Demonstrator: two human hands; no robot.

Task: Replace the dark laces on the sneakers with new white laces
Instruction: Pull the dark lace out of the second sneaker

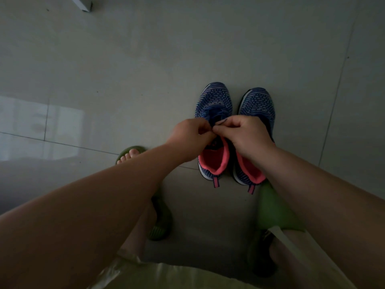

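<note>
Head view, left to right: bare tiled floor [104,69] fills the left half, with a pale reflection on it and the foot of some furniture at the top edge. That is the widest free space, likely the place for a pulled lace to go. A toe in a green slipper [130,152] shows beyond the left forearm.

The left hand [190,138] has its fingers curled, pinching at the knot of the dark lace [217,115] on the left sneaker [213,99]. The right hand [242,135] meets it fingertip to fingertip, also pinching the lace. Both hold close over the tongue, probably to work the bow loose before unthreading, so the job looks barely begun.

The right sneaker [258,103] stands just beside the left, toes pointing away and pink collars toward the person, which keeps the eyelets within reach. Its laces are hidden by the right hand. No white laces are in view. A second green slipper [275,207] sits just behind the right sneaker's heel, so room there is tight; right of the pair the floor is open.
</note>
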